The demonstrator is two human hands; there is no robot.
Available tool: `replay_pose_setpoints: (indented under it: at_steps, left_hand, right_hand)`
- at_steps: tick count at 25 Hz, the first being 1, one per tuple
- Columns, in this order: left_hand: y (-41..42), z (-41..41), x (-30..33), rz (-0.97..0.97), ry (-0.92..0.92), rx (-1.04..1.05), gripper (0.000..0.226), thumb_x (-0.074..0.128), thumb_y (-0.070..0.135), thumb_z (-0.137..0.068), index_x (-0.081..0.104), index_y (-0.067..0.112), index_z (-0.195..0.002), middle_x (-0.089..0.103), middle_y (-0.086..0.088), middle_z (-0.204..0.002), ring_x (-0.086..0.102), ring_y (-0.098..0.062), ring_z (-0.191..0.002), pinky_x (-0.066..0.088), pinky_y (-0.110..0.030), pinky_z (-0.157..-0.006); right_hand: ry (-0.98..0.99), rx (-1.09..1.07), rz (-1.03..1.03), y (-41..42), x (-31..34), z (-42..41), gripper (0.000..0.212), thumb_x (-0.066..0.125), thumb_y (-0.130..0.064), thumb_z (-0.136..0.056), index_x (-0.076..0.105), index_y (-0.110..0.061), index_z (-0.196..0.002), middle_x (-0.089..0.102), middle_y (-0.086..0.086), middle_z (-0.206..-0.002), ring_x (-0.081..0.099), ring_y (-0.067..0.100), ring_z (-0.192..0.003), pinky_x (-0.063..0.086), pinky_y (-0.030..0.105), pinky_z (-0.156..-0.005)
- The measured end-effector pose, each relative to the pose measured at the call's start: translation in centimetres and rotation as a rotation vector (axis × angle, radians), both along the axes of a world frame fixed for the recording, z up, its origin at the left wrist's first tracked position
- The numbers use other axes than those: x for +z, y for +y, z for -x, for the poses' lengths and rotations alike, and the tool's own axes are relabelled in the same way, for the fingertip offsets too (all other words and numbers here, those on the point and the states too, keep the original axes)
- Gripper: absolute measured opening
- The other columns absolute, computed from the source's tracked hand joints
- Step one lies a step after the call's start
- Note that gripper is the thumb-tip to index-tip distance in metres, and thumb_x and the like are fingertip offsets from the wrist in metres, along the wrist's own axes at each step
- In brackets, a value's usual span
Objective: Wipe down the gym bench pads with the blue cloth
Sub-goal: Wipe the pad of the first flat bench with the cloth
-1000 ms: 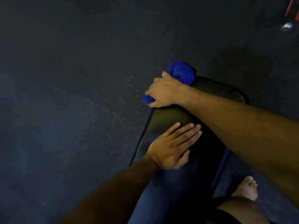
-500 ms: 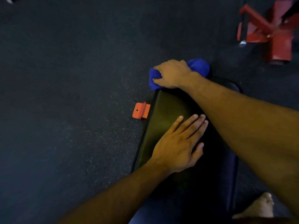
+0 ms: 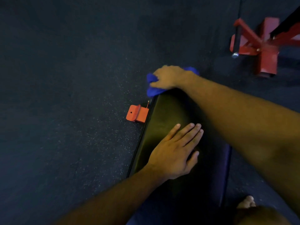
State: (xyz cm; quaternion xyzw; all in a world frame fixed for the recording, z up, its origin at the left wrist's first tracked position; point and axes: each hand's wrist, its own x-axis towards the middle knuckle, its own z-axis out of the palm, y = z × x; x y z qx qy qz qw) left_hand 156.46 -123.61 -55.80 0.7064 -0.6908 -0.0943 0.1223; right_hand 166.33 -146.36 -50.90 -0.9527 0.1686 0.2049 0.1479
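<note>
A black gym bench pad [image 3: 164, 114] runs from the bottom of the view up to the middle. At its far end my right hand [image 3: 168, 77] grips a bunched blue cloth [image 3: 152, 90] and holds it against the pad's far left corner. Part of the cloth shows behind the wrist too. My left hand [image 3: 175, 153] rests flat on the pad's top, fingers straight and close together, nearer to me than the cloth.
An orange metal foot [image 3: 137, 113] of the bench sticks out on the left beside the pad. A red steel frame [image 3: 261, 44] with a dark bar stands at the upper right. Dark speckled rubber floor [image 3: 65, 95] surrounds the bench. A bare foot [image 3: 246, 202] shows at bottom right.
My right hand has slid the cloth leftward along the pad's far edge to the left corner. The view shifted, bringing the orange foot and red frame into sight. My left hand stays flat.
</note>
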Motion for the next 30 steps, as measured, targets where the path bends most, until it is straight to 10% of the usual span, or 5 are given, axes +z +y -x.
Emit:
replay_pose_setpoints:
  at_steps: [9, 14, 19, 30]
  left_hand:
    - [0.3, 0.1, -0.3, -0.034, 0.028, -0.006, 0.063, 0.039, 0.044, -0.106, 0.026, 0.019, -0.162, 0.018, 0.001, -0.171, 0.009, -0.011, -0.158, 0.008, -0.039, -0.129]
    - [-3.6, -4.4, 1.7, -0.030, -0.077, -0.189, 0.061, 0.044, 0.051, -0.100, 0.046, 0.021, -0.153, 0.040, -0.001, -0.162, 0.045, -0.020, -0.138, 0.042, -0.041, -0.109]
    - [-7.0, -8.7, 0.6, -0.048, -0.096, -0.201, 0.066, 0.037, 0.053, -0.104, 0.026, 0.023, -0.162, 0.018, 0.001, -0.170, 0.010, -0.015, -0.158, 0.009, -0.048, -0.128]
    - [-6.6, -8.7, -0.8, 0.115, 0.036, -0.269, 0.053, 0.045, 0.037, -0.106, 0.044, 0.013, -0.154, 0.037, -0.004, -0.163, 0.026, -0.018, -0.155, 0.021, -0.043, -0.127]
  right_hand:
    - [-0.046, -0.385, -0.054, -4.2, 0.3, 5.3, 0.054, 0.044, -0.054, -0.099, 0.052, -0.015, -0.136, 0.055, 0.018, -0.137, 0.054, 0.038, -0.120, 0.042, 0.047, -0.102]
    - [-0.070, -0.602, -0.054, -6.6, 2.1, 13.4, 0.056, 0.043, -0.053, -0.101, 0.053, -0.010, -0.135, 0.054, 0.022, -0.138, 0.053, 0.041, -0.122, 0.042, 0.043, -0.099]
    - [-0.042, -0.702, -0.303, -7.6, 0.3, 16.3, 0.072, 0.047, -0.072, -0.089, 0.050, -0.024, -0.142, 0.050, 0.008, -0.147, 0.050, 0.030, -0.129, 0.038, 0.039, -0.106]
    - [-0.123, -0.085, -0.199, -2.6, -0.2, 3.1, 0.056, 0.045, -0.056, -0.099, 0.042, -0.027, -0.146, 0.052, 0.002, -0.146, 0.048, 0.026, -0.131, 0.034, 0.040, -0.104]
